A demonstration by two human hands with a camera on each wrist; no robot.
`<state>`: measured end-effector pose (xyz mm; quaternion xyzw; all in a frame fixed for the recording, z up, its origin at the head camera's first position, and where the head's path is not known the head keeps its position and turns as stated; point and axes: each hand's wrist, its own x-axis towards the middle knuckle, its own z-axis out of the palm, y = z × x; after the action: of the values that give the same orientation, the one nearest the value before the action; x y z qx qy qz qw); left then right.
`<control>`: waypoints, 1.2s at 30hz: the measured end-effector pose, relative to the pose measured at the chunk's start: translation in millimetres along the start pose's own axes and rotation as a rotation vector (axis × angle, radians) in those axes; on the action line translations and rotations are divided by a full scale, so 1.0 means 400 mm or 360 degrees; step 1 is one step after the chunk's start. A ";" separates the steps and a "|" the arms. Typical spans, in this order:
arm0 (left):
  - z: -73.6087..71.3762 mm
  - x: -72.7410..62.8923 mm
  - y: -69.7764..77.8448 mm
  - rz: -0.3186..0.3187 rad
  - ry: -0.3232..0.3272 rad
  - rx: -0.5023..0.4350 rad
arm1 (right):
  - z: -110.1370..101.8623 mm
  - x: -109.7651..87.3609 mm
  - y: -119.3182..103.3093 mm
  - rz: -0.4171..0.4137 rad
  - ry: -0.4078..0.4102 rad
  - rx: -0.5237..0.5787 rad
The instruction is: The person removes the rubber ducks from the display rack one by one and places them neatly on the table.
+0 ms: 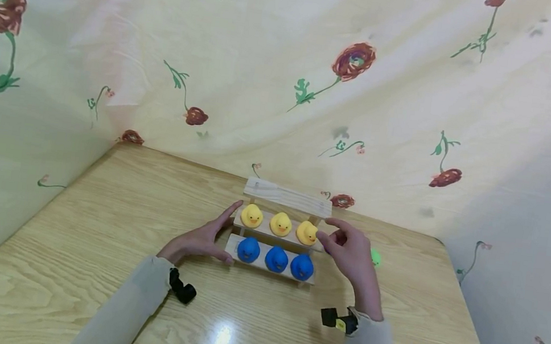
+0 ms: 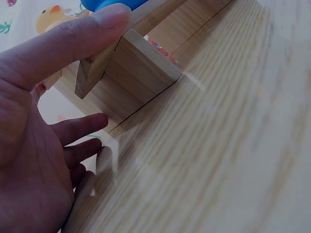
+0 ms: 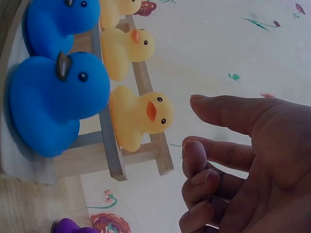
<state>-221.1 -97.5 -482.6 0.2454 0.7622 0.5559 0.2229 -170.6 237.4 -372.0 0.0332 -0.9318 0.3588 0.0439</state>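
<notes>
A small tiered wooden rack (image 1: 288, 196) holds three yellow rubber ducks on its middle tier and three blue ones on its bottom tier; the top plank is bare. At its left end my left hand (image 1: 202, 240) rests with fingers spread, the thumb (image 2: 112, 19) against the lower tier beside a blue duck (image 1: 248, 249). My right hand (image 1: 351, 250) hovers just off the rack's right end, fingers loosely bent and holding nothing. Nearest to it is the right-hand yellow duck (image 3: 141, 116), turned differently from the middle yellow duck (image 1: 280, 224). A gap separates fingertips and duck in the right wrist view.
A green toy (image 1: 375, 257) shows partly behind my right hand. Low in the right wrist view, a purple toy (image 3: 73, 227) is cut off by the edge. The wooden table (image 1: 148, 196) meets a flower-patterned cloth (image 1: 266, 79) behind the rack and at both sides.
</notes>
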 end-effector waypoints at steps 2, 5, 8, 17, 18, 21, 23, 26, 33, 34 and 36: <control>0.000 0.001 0.000 -0.0001 0.0000 -0.0002 | 0.006 0.000 -0.003 -0.0011 -0.0020 0.0001; 0.000 0.001 0.000 0.0011 -0.0004 -0.0003 | 0.013 0.001 -0.005 -0.0016 -0.0047 -0.0005; 0.000 0.002 -0.001 0.0022 -0.0003 0.0000 | 0.019 0.003 -0.006 -0.0008 -0.0074 -0.0012; 0.000 0.005 -0.003 0.0029 -0.0003 -0.0006 | 0.034 0.006 -0.003 0.0001 -0.0106 -0.0064; 0.000 0.005 -0.003 0.0027 -0.0002 -0.0008 | 0.035 0.006 -0.003 0.0004 -0.0107 -0.0070; 0.000 0.004 -0.003 0.0026 -0.0002 -0.0006 | 0.038 0.005 -0.003 0.0011 -0.0121 -0.0065; 0.000 0.004 -0.002 0.0024 -0.0001 -0.0009 | 0.040 0.005 -0.003 0.0010 -0.0130 -0.0051; 0.002 0.004 0.000 0.0023 -0.0001 -0.0013 | 0.043 0.006 0.000 0.0002 -0.0140 -0.0035; 0.001 0.003 0.002 0.0019 -0.0002 -0.0010 | 0.049 0.008 0.007 -0.0016 -0.0125 -0.0060; 0.001 0.003 0.002 0.0017 -0.0001 -0.0006 | 0.049 0.009 0.008 -0.0021 -0.0120 -0.0061; 0.000 0.003 0.002 0.0005 0.0002 -0.0003 | 0.050 0.010 0.009 -0.0029 -0.0109 -0.0061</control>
<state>-221.8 -96.7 -481.8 0.2462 0.7614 0.5572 0.2218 -175.9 226.5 -388.7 0.0530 -0.9391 0.3391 0.0159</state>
